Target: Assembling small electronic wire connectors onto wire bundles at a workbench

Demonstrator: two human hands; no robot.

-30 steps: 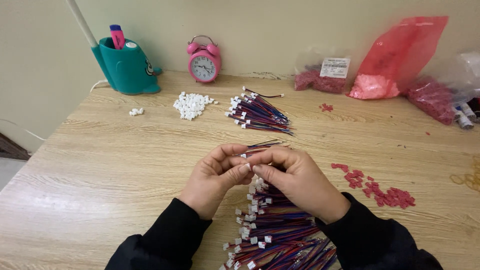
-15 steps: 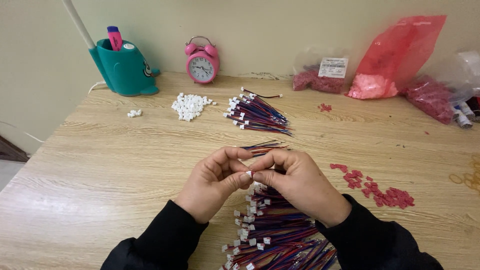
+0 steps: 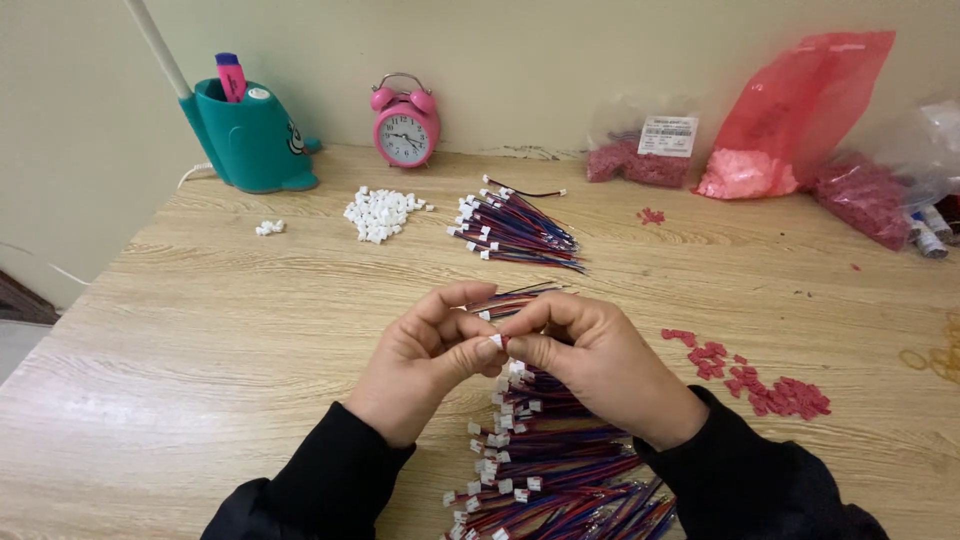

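At the near edge of the worktop (image 3: 200,330) I see a heap of red-and-blue wire leads (image 3: 560,480) with small white plugs on their ends, fanned out between my 2 black sleeves. Just above that heap my left hand (image 3: 420,365) and right hand (image 3: 595,365) meet, fingertips touching. Both are pinched closed on 1 small white connector (image 3: 496,341) held between the thumbs and forefingers, and a few wire ends (image 3: 520,297) stick out past the knuckles toward the far side. I cannot tell which hand carries more of the grip.

To the right of my right hand, a scatter of small red housings (image 3: 765,385) lies on the wood, well apart from the heap. Near the right edge I make out a pale ring shape, too small to name.

Farther off, past the middle of the worktop, a second bundle of wires (image 3: 515,232) lies with its white plugs pointing left. Just beside it on the left sits a pile of loose white connectors (image 3: 380,212), and a tiny cluster of white pieces (image 3: 268,227) lies farther left.

Along the far edge, against the wall, stand a teal pen holder (image 3: 250,145) with a pink marker in it, a pink alarm clock (image 3: 405,125), a clear bag of dark red parts (image 3: 640,160), and a red plastic bag (image 3: 790,115).
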